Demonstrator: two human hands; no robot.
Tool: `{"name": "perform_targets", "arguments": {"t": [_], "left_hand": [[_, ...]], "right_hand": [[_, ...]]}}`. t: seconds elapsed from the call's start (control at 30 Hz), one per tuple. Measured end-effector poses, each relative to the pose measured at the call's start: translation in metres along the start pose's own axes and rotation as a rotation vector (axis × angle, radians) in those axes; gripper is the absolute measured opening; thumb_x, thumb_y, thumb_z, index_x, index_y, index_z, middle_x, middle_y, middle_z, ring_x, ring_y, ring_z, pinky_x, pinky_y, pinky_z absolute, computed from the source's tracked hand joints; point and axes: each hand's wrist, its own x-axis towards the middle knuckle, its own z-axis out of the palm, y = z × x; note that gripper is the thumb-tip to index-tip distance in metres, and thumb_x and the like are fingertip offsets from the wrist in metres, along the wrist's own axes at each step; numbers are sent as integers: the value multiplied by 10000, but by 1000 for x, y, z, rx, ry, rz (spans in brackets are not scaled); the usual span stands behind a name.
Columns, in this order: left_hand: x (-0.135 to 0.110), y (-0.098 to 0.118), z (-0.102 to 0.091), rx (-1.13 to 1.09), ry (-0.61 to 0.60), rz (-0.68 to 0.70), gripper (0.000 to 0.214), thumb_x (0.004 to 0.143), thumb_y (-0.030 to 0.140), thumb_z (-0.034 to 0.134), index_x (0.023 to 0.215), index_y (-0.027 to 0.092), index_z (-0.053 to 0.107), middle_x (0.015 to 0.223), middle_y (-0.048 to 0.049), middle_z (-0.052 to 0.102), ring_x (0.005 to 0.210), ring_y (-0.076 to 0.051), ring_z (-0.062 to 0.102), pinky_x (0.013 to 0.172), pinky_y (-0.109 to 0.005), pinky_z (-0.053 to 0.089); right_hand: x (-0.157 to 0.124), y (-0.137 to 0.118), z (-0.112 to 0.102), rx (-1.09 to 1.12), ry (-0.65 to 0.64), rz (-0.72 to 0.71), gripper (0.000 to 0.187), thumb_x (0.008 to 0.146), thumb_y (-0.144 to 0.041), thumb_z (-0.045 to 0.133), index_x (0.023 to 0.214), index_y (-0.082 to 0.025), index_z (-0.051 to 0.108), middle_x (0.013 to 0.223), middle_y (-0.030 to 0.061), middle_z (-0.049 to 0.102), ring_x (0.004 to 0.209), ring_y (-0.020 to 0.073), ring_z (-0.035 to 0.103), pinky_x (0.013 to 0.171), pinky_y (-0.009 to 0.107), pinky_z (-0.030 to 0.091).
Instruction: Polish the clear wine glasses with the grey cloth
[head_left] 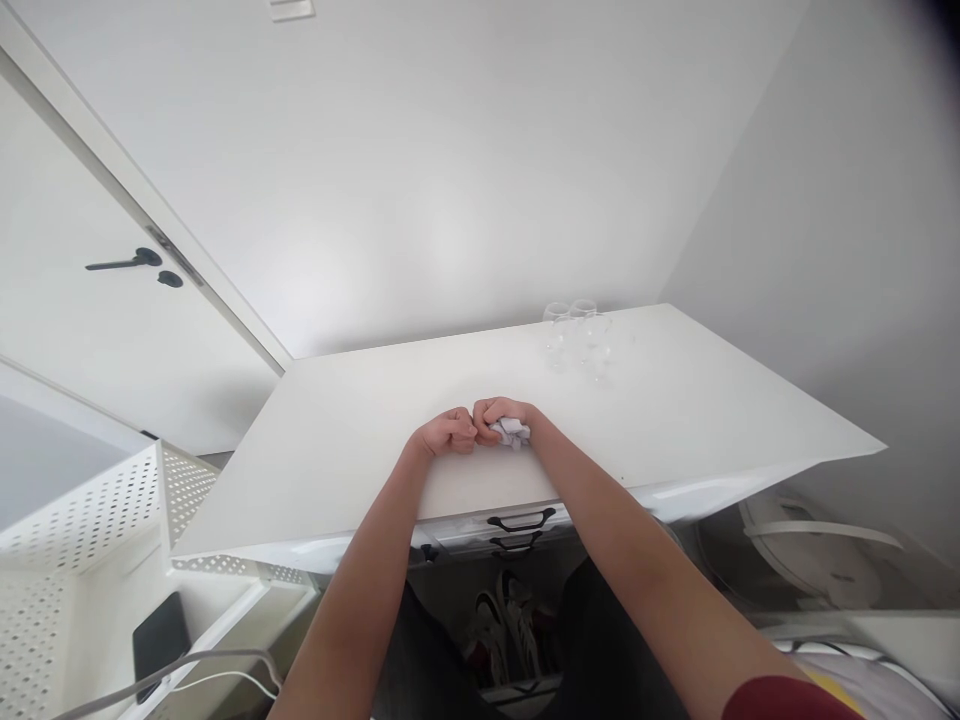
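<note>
Both hands rest together over the front middle of a white cabinet top (pixel 360 400), their knuckles side by side. My left hand (pixel 450 432) is closed in a fist, and nothing shows sticking out of it. The fingers of my right hand (pixel 495 412) are curled round a crumpled white cloth (pixel 513 432), part of which bulges out below the palm. Farther back on the right, several clear stemmed glasses (pixel 583 325) stand close together near the wall, hard to tell apart against the white.
Black handles (pixel 521 520) mark the cabinet's drawer fronts. To the left are a door with a black lever handle (pixel 124 260) and a perforated white shelf unit (pixel 161 490) holding a dark flat device (pixel 161 640) and cables. Shoes (pixel 510 625) lie below; a white chair (pixel 814 550) stands right.
</note>
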Motion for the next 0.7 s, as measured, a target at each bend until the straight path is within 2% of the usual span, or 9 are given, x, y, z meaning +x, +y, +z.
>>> {"name": "perform_targets", "arguments": {"t": [0.47,0.63,0.7], "left_hand": [[0,-3,-1,19,20,24,750,745,494,833,418,207,223,429,88,137,396,-36,157,439,-235,142],[-2,-4,-3,39,17,42,758,764,519,831,432,211,223,442,90,137,404,-38,152,447,-243,141],[-1,-5,-4,69,45,75,754,786,551,814,444,212,234,447,87,154,420,-40,150,458,-250,150]], "right_hand": [[-2,2,-1,45,1,-51,215,751,-274,557,559,-181,540,437,30,458,476,155,440,488,263,386],[-4,3,0,93,17,-56,167,731,-237,549,581,-166,564,440,22,457,474,149,430,492,261,379],[-5,3,-1,90,64,-32,151,708,-245,557,580,-165,570,443,21,468,464,145,424,485,265,365]]}}
